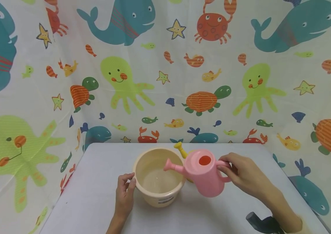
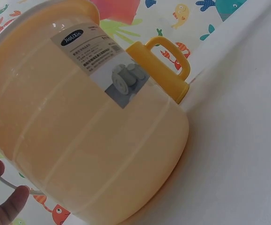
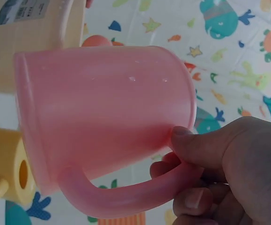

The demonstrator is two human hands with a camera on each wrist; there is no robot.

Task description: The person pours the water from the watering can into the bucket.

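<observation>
A cream bucket [image 1: 159, 195] stands upright on the white table, with what looks like liquid inside. At its left side my left hand [image 1: 125, 195] grips the thin white bail handle [image 2: 6, 182], fingertips close to the rim. My right hand [image 1: 242, 172] holds a pink watering can [image 1: 204, 172] by its handle [image 3: 126, 199], fingers curled round and thumb on top. The can is raised above the table, its spout [image 1: 174, 166] reaching over the bucket's right rim. No stream shows from the spout in the head view.
Behind the pink can, a yellow watering can [image 1: 180, 149] stands on the table right of the bucket; most of it is hidden. A printed sea-animal curtain [image 1: 142, 97] surrounds the white table [image 1: 95, 182]. A dark strap end [image 1: 260, 222] hangs by my right wrist.
</observation>
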